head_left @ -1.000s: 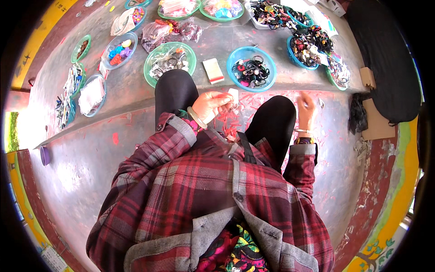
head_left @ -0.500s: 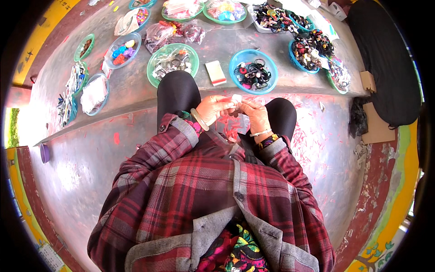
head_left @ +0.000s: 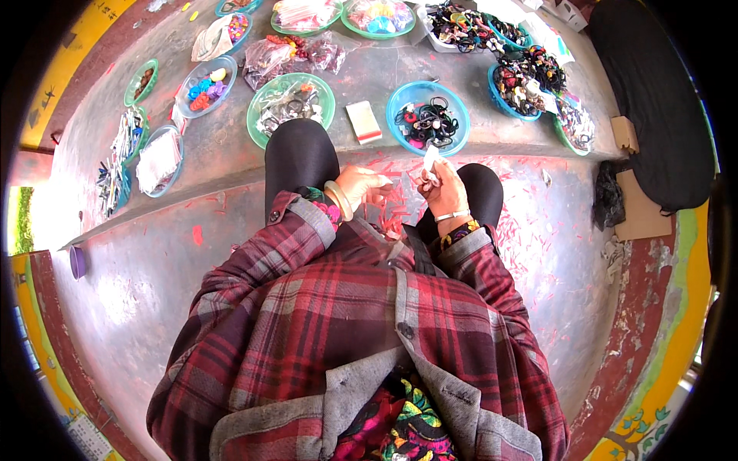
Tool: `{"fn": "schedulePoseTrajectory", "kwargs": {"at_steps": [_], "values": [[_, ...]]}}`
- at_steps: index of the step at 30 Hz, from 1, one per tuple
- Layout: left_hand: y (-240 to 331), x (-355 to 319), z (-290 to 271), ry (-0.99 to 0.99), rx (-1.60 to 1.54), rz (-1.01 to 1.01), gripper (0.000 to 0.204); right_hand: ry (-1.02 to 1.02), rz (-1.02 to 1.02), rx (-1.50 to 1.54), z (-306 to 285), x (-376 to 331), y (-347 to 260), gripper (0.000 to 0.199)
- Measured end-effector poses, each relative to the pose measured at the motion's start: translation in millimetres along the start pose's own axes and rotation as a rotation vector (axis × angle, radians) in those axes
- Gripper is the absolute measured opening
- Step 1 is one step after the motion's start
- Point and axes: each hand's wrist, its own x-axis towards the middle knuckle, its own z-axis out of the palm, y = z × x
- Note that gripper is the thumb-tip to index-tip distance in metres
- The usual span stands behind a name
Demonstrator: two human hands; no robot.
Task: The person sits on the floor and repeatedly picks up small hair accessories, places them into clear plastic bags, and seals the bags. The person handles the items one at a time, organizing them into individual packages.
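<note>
We pinch a small white slip [head_left: 431,159] in our right hand [head_left: 443,188] over our knees, while our left hand [head_left: 364,184] clasps a clear plastic bag [head_left: 400,198]. Sorted hair ties already fill the blue bowl [head_left: 428,123] ahead, and pink scraps [head_left: 530,230] litter the floor; we judge the packing midway.

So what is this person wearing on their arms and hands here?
Both arms are in long sleeves of a dark red, maroon and grey plaid shirt with buttoned cuffs; patterned colourful cuffs peek out beneath. The left hand is bare, with a thick pale bangle at its wrist. The right hand is bare too, with a thin silvery bracelet at its wrist. No gloves.
</note>
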Motion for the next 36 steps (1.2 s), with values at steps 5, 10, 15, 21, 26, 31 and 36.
{"fn": "schedulePoseTrajectory", "kwargs": {"at_steps": [5, 10, 15, 21, 26, 31, 36], "values": [[-3.0, 2.0, 0.7, 0.01, 0.008, -0.008, 0.021, -0.104, 0.046, 0.026, -7.8, 4.7, 3.7, 0.008], [-7.9, 7.0, -4.4, -0.011, 0.018, -0.013, 0.021, -0.122, 0.013, -0.016, 5.5, -2.7, -1.3, 0.004], [-6.5, 6.8, -1.8, -0.015, 0.039, -0.01, 0.021, -0.149, -0.061, -0.298, 0.4, -3.7, -6.7, 0.011], [-21.6, 22.8, -10.3, -0.07, -0.023, 0.025, 0.025, -0.229, -0.256, -0.543, 23.6, -16.1, -14.9, 0.015], [-11.7, 12.8, -2.8, -0.045, 0.018, 0.014, 0.023, -0.179, -0.226, -0.677, 27.7, -21.3, -15.9, 0.016], [-18.4, 17.9, -7.2, -0.029, 0.017, 0.016, 0.022, -0.191, -0.204, -0.512, 32.8, -20.0, -0.9, 0.018], [-21.0, 19.6, -6.6, -0.092, -0.098, 0.056, 0.024, -0.153, -0.333, -0.638, 24.0, -13.7, 17.7, 0.017]]}}
